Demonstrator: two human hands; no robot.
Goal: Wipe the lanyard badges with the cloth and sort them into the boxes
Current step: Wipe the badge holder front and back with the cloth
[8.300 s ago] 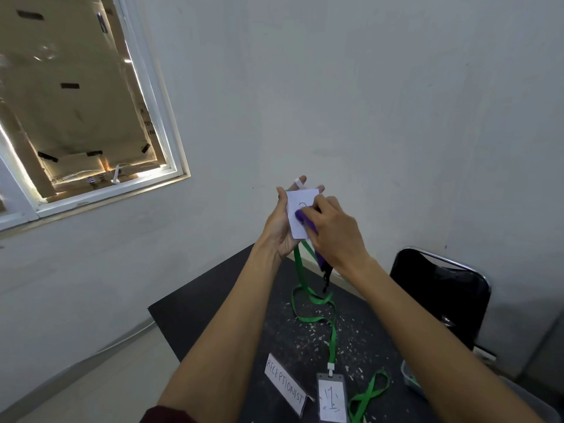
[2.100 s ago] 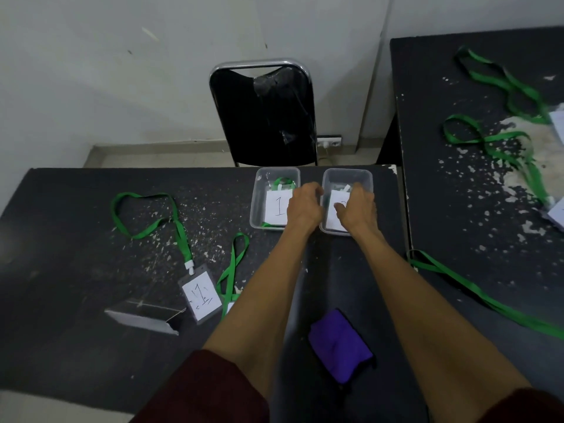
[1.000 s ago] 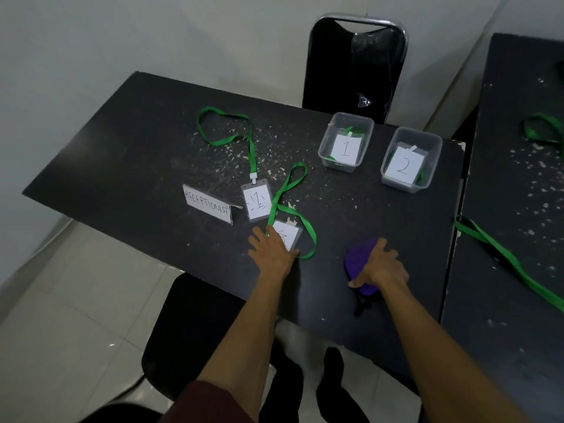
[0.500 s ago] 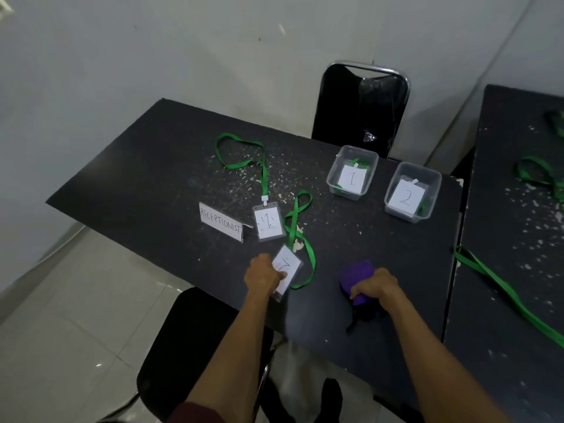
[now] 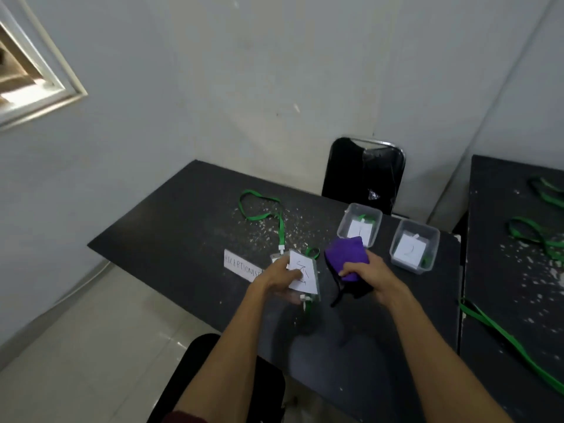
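My left hand [image 5: 279,277] holds a white lanyard badge [image 5: 303,274] lifted above the black table [image 5: 183,227], its clip end and green strap hanging below. My right hand [image 5: 364,274] grips the purple cloth [image 5: 346,254] raised just right of the badge, apart from it. Two clear plastic boxes stand behind: the box marked 1 [image 5: 360,224] and the box marked 2 [image 5: 415,245], each with a badge inside. Another badge lies on the table mostly hidden behind my left hand, with its green lanyard [image 5: 265,210] looping back.
A white RECEPTIONIST name card [image 5: 241,265] stands left of my left hand. A black chair [image 5: 363,175] sits behind the table against the wall. A second black table [image 5: 512,270] on the right carries several green lanyards. Another dark chair seat [image 5: 219,377] is below me.
Both hands have lifted off the table: the left raised the badge with its strap, the right raised the purple cloth beside it. The camera tilted upward.
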